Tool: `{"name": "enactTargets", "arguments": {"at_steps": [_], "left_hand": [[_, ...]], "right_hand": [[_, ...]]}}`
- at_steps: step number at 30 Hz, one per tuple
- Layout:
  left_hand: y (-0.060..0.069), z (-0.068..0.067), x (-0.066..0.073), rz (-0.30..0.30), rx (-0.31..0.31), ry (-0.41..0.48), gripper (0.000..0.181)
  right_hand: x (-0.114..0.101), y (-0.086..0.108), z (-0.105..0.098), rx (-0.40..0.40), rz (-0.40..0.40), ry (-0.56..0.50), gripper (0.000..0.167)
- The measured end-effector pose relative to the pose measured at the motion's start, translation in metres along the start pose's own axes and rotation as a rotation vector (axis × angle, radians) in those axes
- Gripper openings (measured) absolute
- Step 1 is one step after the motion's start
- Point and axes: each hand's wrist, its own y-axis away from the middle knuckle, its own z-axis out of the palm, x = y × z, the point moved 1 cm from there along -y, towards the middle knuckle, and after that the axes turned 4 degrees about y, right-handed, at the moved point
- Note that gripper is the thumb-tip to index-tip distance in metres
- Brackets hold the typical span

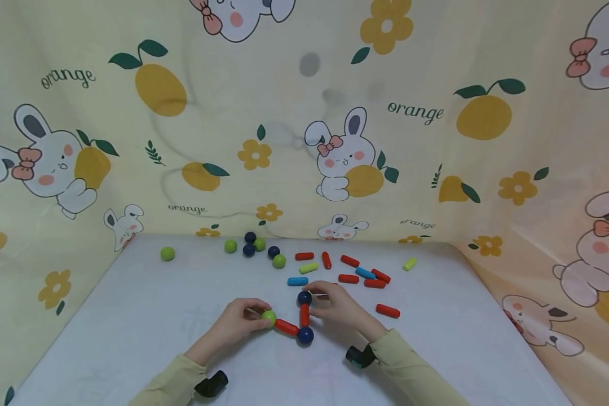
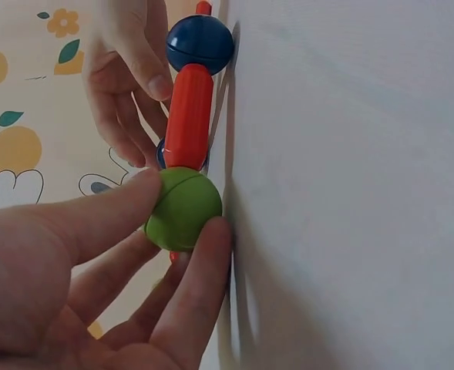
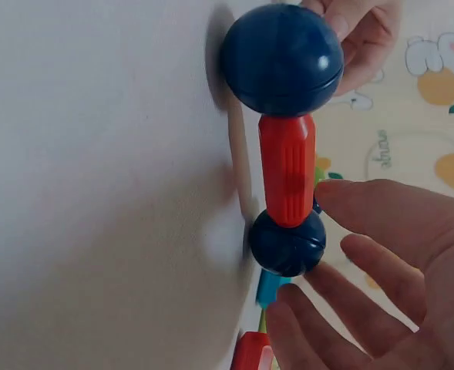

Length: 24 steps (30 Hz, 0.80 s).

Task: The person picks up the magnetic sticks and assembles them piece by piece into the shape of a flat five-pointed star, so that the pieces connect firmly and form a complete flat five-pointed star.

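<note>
My left hand [image 1: 235, 322] pinches a green ball [image 1: 269, 318] between thumb and fingers. From that ball a red rod [image 1: 286, 327] runs to a dark blue ball [image 1: 305, 336] at the corner nearest me. A second red rod [image 1: 304, 316] links this corner to another dark blue ball [image 1: 304, 298] farther off. Around that far ball lies my right hand [image 1: 340, 304], its fingers loosely spread. In the right wrist view the fingertips [image 3: 284, 297] are beside or against the far ball [image 3: 288, 245]; firm contact cannot be made out. The joined pieces form a bent chain on the white table.
Behind the hands lie loose red rods [image 1: 348, 278], blue rods [image 1: 298, 281] and yellow-green rods [image 1: 308, 268]. Green balls [image 1: 230, 246] and dark blue balls [image 1: 249, 250] sit near the table's back edge. A patterned curtain [image 1: 284, 113] hangs behind.
</note>
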Motion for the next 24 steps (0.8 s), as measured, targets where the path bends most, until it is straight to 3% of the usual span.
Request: {"name": "enactTargets", "arguments": {"at_steps": [5,13,24], "left_hand": [[-0.003,0.001,-0.001,0.003,0.014,-0.019,0.032],[-0.008,0.000,0.003,-0.021,0.053,0.007,0.028],[-0.026,0.002,0.001,-0.070,0.008,0.111,0.029]], "right_hand": [[0.002,-0.002,0.000,-0.022,-0.027,-0.007,0.043],[-0.001,0.007,0.001,0.008,0.000,0.034,0.036],[-0.006,0.028,0.008,-0.023,0.056,0.006,0.028]]}}
